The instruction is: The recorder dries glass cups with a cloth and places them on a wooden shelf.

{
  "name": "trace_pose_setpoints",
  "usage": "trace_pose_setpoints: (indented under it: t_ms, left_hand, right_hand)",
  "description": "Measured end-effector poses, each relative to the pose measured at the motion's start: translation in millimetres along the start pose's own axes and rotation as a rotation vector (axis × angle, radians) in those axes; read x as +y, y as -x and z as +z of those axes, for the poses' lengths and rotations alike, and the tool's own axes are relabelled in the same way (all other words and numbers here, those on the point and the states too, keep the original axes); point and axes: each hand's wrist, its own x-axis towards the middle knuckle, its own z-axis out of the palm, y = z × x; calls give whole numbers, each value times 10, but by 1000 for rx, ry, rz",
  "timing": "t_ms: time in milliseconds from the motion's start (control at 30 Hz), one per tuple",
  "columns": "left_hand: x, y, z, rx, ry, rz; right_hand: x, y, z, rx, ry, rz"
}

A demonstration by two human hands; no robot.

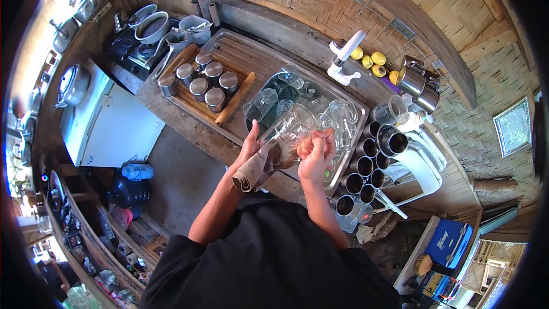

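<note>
In front of my body, at the sink's near edge, I hold a clear glass mug (295, 121) tilted. My right hand (315, 157) is closed in a fist at its side, apparently round the handle. A brown cloth (250, 173) lies in my left hand (247, 150) against the lower part of the glass, with the thumb up along it; the other fingers are mostly hidden. Just beyond, several clear glasses and mugs (345, 120) fill the steel sink (361, 137).
Left of the sink, several metal cups (198, 87) stand on a wooden rack (246, 98). More steel cups (362, 166) cluster at the right. A white tap (343, 60) rises behind the sink, near yellow fruit (378, 58). A white fridge (111, 126) is at the left.
</note>
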Motion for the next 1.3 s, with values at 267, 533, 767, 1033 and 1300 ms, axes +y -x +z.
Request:
trace_pose_setpoints:
  t_ms: [267, 533, 767, 1033, 1300]
  left_hand:
    - [-253, 117, -32, 16, -3, 36]
    - [-323, -50, -394, 132, 271, -64]
    - [-220, 35, -276, 236, 99, 486]
    - [-142, -90, -864, 828, -231, 1020]
    - [-443, -319, -1359, 963, -820, 973]
  right_hand:
    - [-24, 111, 42, -134, 190, -93]
    - [439, 267, -192, -61, 445, -182]
    - [331, 381, 13, -104, 517, -113]
    - [384, 264, -27, -255, 581, -51]
    - [424, 183, 73, -156, 498, 2]
